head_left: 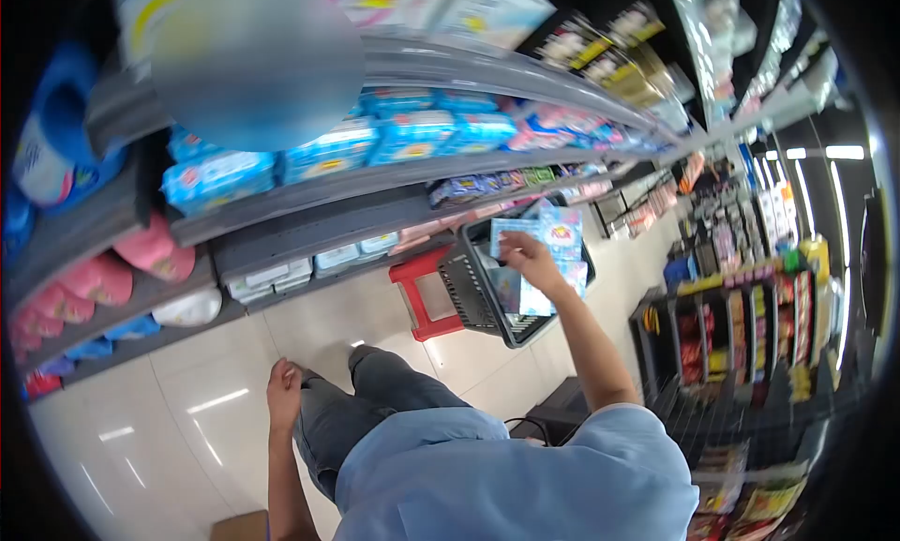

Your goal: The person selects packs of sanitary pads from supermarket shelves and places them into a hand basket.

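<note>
My right hand (531, 262) reaches over a dark grey shopping basket (474, 283). Its fingers are closed at the edge of a light-blue printed packet (514, 228) in the basket's mouth. More blue and white packets (562, 230) lie in the basket around it; their exact kind is too blurred to read. The basket rests on or against a red stool-like stand (421, 302), partly hidden behind it. My left hand (283, 391) hangs beside my thigh, over the floor, with its fingers curled in and nothing seen in them.
Shelves on the left and ahead hold blue packs (323, 152), pink bottles (157, 250) and white packs (272, 278). A rack of snack packets (741, 330) stands to the right. Below my right arm is a dark box (560, 405). Tiled floor (178, 419) runs between the shelves.
</note>
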{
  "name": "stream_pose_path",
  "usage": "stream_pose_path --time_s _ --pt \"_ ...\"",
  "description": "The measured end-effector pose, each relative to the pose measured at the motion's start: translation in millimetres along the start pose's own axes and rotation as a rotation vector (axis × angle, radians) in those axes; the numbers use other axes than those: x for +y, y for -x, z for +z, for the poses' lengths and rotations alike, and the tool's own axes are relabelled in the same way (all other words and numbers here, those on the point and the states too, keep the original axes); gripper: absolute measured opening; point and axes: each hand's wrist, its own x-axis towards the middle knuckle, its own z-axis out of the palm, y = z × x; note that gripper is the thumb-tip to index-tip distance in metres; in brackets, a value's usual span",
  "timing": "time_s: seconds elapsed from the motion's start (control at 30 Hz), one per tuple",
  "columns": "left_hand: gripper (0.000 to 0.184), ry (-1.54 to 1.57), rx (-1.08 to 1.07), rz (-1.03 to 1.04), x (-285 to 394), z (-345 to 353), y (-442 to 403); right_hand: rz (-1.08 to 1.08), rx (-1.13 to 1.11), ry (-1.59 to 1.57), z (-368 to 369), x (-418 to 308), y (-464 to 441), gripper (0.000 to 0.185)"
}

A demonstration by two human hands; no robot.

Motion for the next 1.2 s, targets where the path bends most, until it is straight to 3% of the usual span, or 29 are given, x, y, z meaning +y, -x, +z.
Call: stream_pose_path --time_s 0.17,0.3,0.47,0.53,0.7,1.0,1.2 --pt "0.040 -0.157 0.015 -0.057 18.3 8.7 21.9 0.066 0.450 0.321 -110.5 45.6 31.1 0.043" --pt "0.038 -0.086 0.029 -0.122 23.1 43.0 28.6 0.238 0.507 0.287 -160.0 105.0 38.0 0.060" --pt "0.046 -0.084 -0.052 -0.076 44.0 101.9 28.0 0.351 0.453 0.055 -193.2 151.5 4.8 0.089" --pt "0.045 -0.079 -0.048 -0.064 62.0 118.1 27.7 0.402 0.385 -0.011 -198.1 143.9 -12.5 0.090" --pt "0.038 0.074 0.091 -0.062 91.6 144.3 52.2 0.459 0.070 -0.116 -206.7 123.1 -42.6 0.107" --pt "0.039 0.117 0.253 -0.247 62.1 134.6 91.8 0.563 -0.029 -0.195 -209.0 193.4 -70.0 0.097" --pt "0.043 -0.007 0.247 -0.144 46.8 155.0 80.3 0.497 -0.079 -0.189 -209.6 196.0 -66.5 0.097"
